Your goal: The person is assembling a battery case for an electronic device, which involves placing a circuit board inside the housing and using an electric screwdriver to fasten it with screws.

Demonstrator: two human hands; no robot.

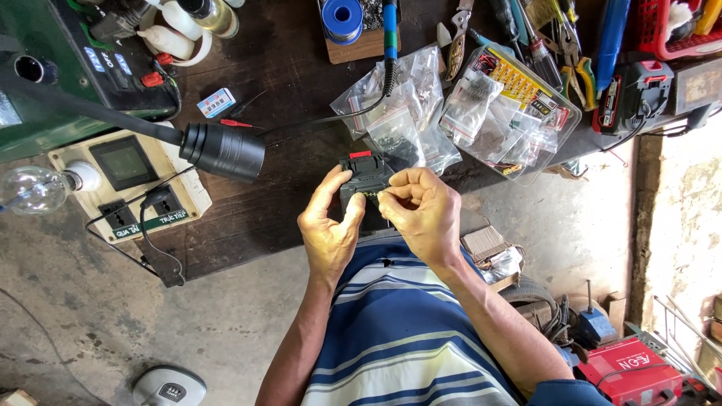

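A dark wooden bench [286, 203] fills the upper half of the view, its near edge running just in front of the person's striped shirt. On its left end stands a green machine [45, 83] with switches, and below that a cream socket panel [128, 184] with a dark meter window, a plug and cord pushed into one of its outlets, and a clear light bulb [34, 188] mounted at its left side. A black lamp head [223, 150] on a long arm reaches across the bench toward the middle. To the right lies a clear plastic tray [560, 113] packed with small bags of parts, with more loose plastic bags [402, 113] heaped beside it, and past it a black and red tool battery [639, 90] near pliers and screwdrivers. A blue solder spool [342, 15] sits on a wooden block at the top edge. At the near edge of the bench, held just above it, is a black battery pack [365, 177] with a red latch on its top. The left hand [331, 225] is closed on the pack's left side, thumb up against its face. The right hand [425, 210] is at the pack's right side, fingers curled and pinched together on something small at the pack's front; what it pinches is too small to tell.
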